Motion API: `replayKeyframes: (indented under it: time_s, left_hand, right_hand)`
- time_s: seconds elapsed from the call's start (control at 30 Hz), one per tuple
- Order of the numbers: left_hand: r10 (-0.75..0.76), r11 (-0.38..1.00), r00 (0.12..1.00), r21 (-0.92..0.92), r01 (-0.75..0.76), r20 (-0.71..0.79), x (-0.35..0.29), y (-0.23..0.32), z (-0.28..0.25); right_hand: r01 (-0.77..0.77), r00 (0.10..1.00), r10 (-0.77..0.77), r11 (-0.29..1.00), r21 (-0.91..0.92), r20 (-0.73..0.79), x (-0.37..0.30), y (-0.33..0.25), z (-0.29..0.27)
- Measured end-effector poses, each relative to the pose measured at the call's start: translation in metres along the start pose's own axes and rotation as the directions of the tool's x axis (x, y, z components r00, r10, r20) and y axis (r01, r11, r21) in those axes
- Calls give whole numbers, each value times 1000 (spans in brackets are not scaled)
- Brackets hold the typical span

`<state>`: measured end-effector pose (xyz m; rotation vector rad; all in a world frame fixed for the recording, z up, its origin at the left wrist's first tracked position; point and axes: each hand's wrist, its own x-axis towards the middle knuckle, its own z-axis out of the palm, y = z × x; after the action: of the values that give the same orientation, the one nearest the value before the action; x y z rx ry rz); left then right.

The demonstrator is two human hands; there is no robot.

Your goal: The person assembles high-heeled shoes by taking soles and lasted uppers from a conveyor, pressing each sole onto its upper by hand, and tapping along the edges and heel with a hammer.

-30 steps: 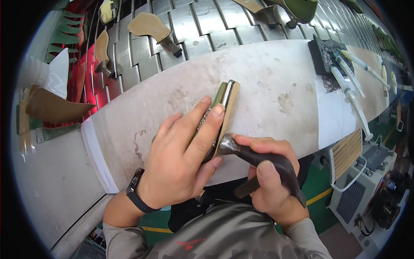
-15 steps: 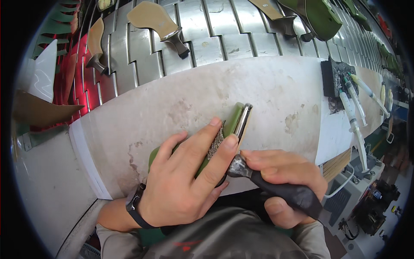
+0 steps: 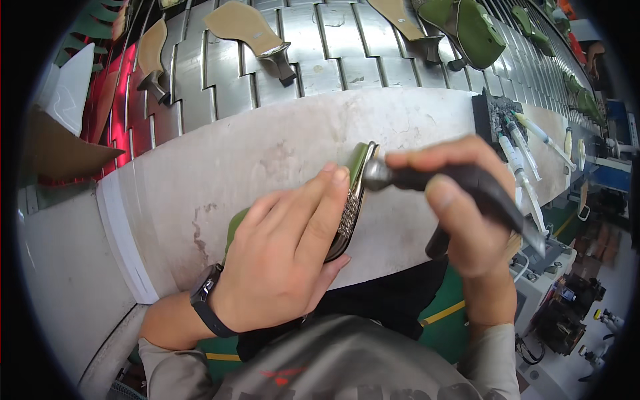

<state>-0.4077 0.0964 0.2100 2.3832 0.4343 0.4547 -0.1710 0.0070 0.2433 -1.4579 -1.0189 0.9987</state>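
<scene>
1 hmr (image 3: pixel 485 187), 3 syrs (image 3: pixel 512 159)

Shiny metal hammer head (image 3: pixel 377 175); rough, glittering shoe trim (image 3: pixel 349 215); glossy metal conveyor slats (image 3: pixel 230 77)

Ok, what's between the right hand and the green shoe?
The rounded end of the hammer, gripped by the right hand, sits between them in the head view, close by the shoe; blur hides whether it touches.

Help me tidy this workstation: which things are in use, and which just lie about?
In use:
- hammer, in the right hand
- green shoe, under the left hand

Seemingly just lying about:
- syringes
- black block
- tan heeled soles
- other green shoes
</scene>
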Motion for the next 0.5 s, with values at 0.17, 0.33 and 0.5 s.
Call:
replayKeyframes:
  time_s: [0.17,0.33,0.5]
  left_hand:
    - [10,1000,999,23,-9,-44,-3,4,0]
    - [7,999,999,34,-5,-54,-8,4,0]
    - [42,999,996,31,-40,-75,-11,4,-1]
  right_hand:
    - [256,957,-233,959,-121,176,-34,0,9]
    - [383,919,-352,905,-184,178,-52,2,28]
    - [495,866,-489,810,-316,103,-77,13,60]
